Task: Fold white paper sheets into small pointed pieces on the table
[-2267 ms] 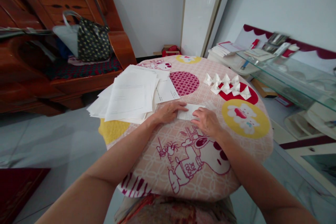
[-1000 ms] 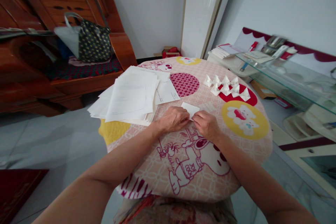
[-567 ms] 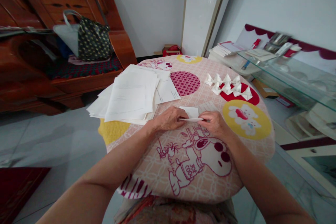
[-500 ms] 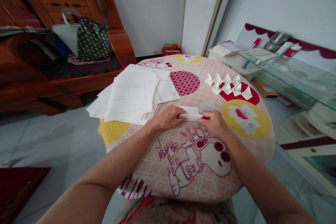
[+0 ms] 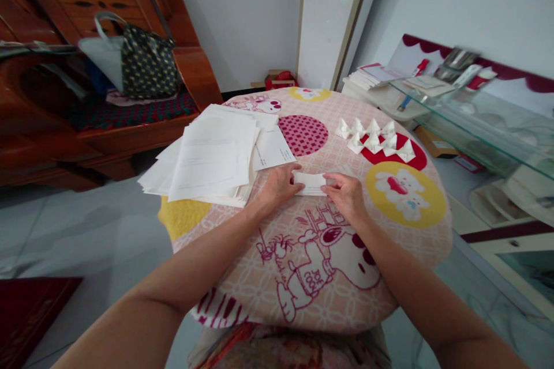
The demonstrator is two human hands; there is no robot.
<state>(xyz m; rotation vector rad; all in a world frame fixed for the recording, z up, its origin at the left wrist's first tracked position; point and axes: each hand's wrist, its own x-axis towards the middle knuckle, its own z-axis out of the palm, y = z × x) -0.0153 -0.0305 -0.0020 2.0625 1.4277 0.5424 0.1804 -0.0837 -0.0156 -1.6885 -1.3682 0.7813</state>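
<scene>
A small folded piece of white paper point(image 5: 310, 183) lies at the middle of the round table, between my two hands. My left hand point(image 5: 282, 184) grips its left end, thumb and forefinger at the edge. On the right end, the thumb and fingers of my right hand point(image 5: 344, 191) are closed. To the left is a loose stack of white paper sheets point(image 5: 212, 155), some with faint print. Several folded white paper shapes point(image 5: 374, 139) stand in two rows at the far right of the table.
The table wears a pink patterned cloth point(image 5: 268, 277) with cartoon figures. At the right stands a glass shelf point(image 5: 476, 132) with papers and metal bowls. A wooden bench point(image 5: 190, 81) at the left carries a dark patterned bag point(image 5: 149, 66).
The near flap of the paper, raised before, now lies flat against the rest. Both hands have shifted slightly, still at its two ends. The view has moved a little.
</scene>
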